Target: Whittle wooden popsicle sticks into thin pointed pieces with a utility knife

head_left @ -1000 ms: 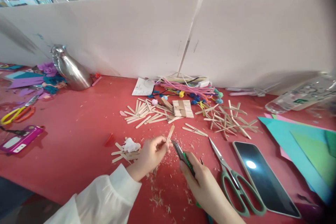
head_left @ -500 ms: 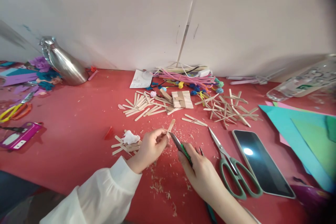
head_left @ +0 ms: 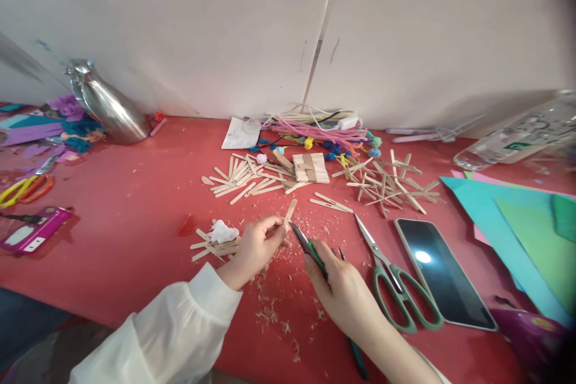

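Between the thumb and fingers of my left hand (head_left: 261, 246) a wooden craft stick (head_left: 291, 209) is pinched, its rounded end pointing up and away. My right hand (head_left: 338, 285) is wrapped round a utility knife (head_left: 317, 257) with a green grip. The knife's blade (head_left: 299, 235) reaches up to the stick close to my left fingertips; whether it touches is too small to tell. Wood shavings (head_left: 270, 312) lie scattered on the red table (head_left: 148, 222) beneath and around both hands. Several craft sticks with a white crumpled lump (head_left: 224, 231) on them lie beside my left hand.
Green-handled scissors (head_left: 396, 282) and a phone (head_left: 445, 273) lie right of my right hand. Behind are loose sticks (head_left: 238, 177), a stick bundle (head_left: 311, 168), more sticks (head_left: 391, 183) and pink pipe cleaners (head_left: 319, 132). A metal jug (head_left: 110, 108) stands back left; coloured paper (head_left: 495, 222) lies right.
The view has shifted slightly. Both hands keep their grip on the stick and the knife, and the blade stays near the stick with hardly any movement.
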`<act>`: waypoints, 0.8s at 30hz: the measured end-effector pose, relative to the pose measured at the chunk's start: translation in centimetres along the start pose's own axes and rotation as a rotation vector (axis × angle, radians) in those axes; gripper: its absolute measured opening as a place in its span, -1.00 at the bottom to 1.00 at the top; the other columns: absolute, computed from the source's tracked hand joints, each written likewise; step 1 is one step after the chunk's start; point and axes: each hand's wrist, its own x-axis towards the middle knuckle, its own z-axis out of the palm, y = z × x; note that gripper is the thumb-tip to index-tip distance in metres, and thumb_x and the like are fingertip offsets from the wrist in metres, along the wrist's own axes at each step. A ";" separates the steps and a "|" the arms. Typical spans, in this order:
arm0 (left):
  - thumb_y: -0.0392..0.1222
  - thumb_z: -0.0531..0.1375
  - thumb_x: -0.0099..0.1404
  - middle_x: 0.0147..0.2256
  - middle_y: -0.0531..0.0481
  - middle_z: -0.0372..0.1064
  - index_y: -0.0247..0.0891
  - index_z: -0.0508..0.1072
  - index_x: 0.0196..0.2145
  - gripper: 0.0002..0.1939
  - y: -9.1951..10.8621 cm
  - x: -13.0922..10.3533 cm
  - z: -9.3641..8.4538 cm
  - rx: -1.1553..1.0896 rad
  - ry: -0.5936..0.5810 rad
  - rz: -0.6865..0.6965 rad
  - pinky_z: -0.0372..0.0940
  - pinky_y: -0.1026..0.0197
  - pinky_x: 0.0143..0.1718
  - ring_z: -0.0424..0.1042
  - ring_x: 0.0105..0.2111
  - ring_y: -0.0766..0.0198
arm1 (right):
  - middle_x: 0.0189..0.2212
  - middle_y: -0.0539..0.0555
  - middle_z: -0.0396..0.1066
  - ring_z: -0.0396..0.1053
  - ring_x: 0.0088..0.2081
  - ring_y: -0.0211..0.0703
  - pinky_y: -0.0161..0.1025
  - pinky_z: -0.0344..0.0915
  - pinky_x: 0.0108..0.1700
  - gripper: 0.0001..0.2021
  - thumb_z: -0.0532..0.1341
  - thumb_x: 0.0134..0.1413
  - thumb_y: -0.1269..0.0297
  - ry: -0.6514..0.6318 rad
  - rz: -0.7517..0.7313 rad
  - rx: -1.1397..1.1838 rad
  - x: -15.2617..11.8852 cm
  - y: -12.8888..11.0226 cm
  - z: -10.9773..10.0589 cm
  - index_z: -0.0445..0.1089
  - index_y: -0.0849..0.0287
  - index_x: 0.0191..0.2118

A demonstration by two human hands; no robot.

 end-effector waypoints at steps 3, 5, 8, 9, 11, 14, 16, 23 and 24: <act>-0.04 0.05 0.29 -0.47 -0.02 0.46 -0.29 0.39 -0.35 -0.73 -0.1 0.1 0.0 0.071 0.026 0.023 0.32 0.29 -0.33 0.47 -0.41 0.27 | -0.65 0.01 0.28 0.34 -0.63 -0.09 -0.27 0.13 -0.58 -0.72 -0.16 0.16 0.21 -0.017 0.032 -0.001 0.0 0.0 0.1 0.20 0.21 -0.22; -0.05 0.04 0.30 -0.47 -0.02 0.46 -0.29 0.41 -0.37 -0.73 -0.1 0.1 0.1 0.125 0.047 0.049 0.30 0.30 -0.34 0.46 -0.42 0.27 | -0.66 0.02 0.27 0.32 -0.64 -0.07 -0.26 0.09 -0.60 -0.71 -0.17 0.16 0.21 -0.017 0.057 0.003 -0.1 0.0 0.2 0.19 0.22 -0.22; -0.08 0.02 0.31 -0.47 0.00 0.47 -0.29 0.42 -0.40 -0.72 -0.2 0.0 0.2 0.198 0.090 0.100 0.28 0.32 -0.38 0.44 -0.46 0.30 | -0.67 0.02 0.24 0.30 -0.66 -0.05 -0.24 0.03 -0.60 -0.71 -0.18 0.14 0.19 -0.020 0.097 0.020 -0.3 -0.2 0.5 0.18 0.22 -0.22; -0.09 0.02 0.31 -0.48 0.00 0.47 -0.28 0.42 -0.41 -0.72 -0.2 -0.1 0.2 0.220 0.105 0.117 0.27 0.33 -0.39 0.44 -0.47 0.31 | -0.68 0.02 0.24 0.29 -0.67 -0.04 -0.24 0.02 -0.61 -0.71 -0.18 0.13 0.19 -0.022 0.110 0.031 -0.4 -0.2 0.5 0.17 0.22 -0.23; -0.10 0.02 0.31 -0.48 0.02 0.47 -0.28 0.42 -0.42 -0.72 -0.2 -0.2 0.3 0.260 0.123 0.146 0.26 0.34 -0.39 0.44 -0.47 0.32 | -0.69 0.00 0.20 0.25 -0.69 -0.05 -0.23 0.00 -0.61 -0.73 -0.18 0.12 0.17 -0.033 0.132 0.069 -0.5 -0.5 0.5 0.15 0.20 -0.26; -0.12 0.01 0.31 -0.47 0.02 0.47 -0.27 0.41 -0.43 -0.72 -0.2 -0.4 0.4 0.286 0.135 0.175 0.26 0.34 -0.37 0.44 -0.46 0.32 | -0.71 -0.06 0.17 0.23 -0.69 -0.14 -0.26 0.05 -0.60 -0.78 -0.17 0.14 0.16 -0.071 0.149 0.167 -0.6 -0.8 0.2 0.10 0.13 -0.34; -0.14 0.01 0.31 -0.48 0.03 0.47 -0.27 0.41 -0.44 -0.74 -0.2 -0.4 0.4 0.282 0.144 0.180 0.26 0.34 -0.37 0.44 -0.46 0.33 | -0.69 -0.08 0.19 0.23 -0.69 -0.21 -0.29 0.10 -0.60 -0.80 -0.16 0.16 0.15 -0.109 0.161 0.253 -0.6 -0.9 0.1 0.07 0.10 -0.37; -0.17 0.03 0.29 -0.49 0.04 0.44 -0.28 0.37 -0.49 -0.75 0.2 -0.6 0.6 0.231 0.176 0.168 0.24 0.36 -0.42 0.41 -0.49 0.35 | -0.60 -0.18 0.22 0.15 -0.77 -0.42 -0.40 0.09 -0.70 -0.79 -0.07 0.17 0.08 -0.235 0.301 0.743 -0.8 -1.2 0.6 0.02 0.08 -0.39; -0.17 0.03 0.28 -0.49 0.03 0.44 -0.28 0.37 -0.49 -0.75 0.3 -0.6 0.6 0.225 0.184 0.167 0.24 0.37 -0.43 0.40 -0.49 0.35 | -0.60 -0.18 0.22 0.14 -0.77 -0.43 -0.41 0.09 -0.71 -0.78 -0.05 0.16 0.06 -0.237 0.315 0.811 -0.9 -1.2 0.7 0.03 0.08 -0.39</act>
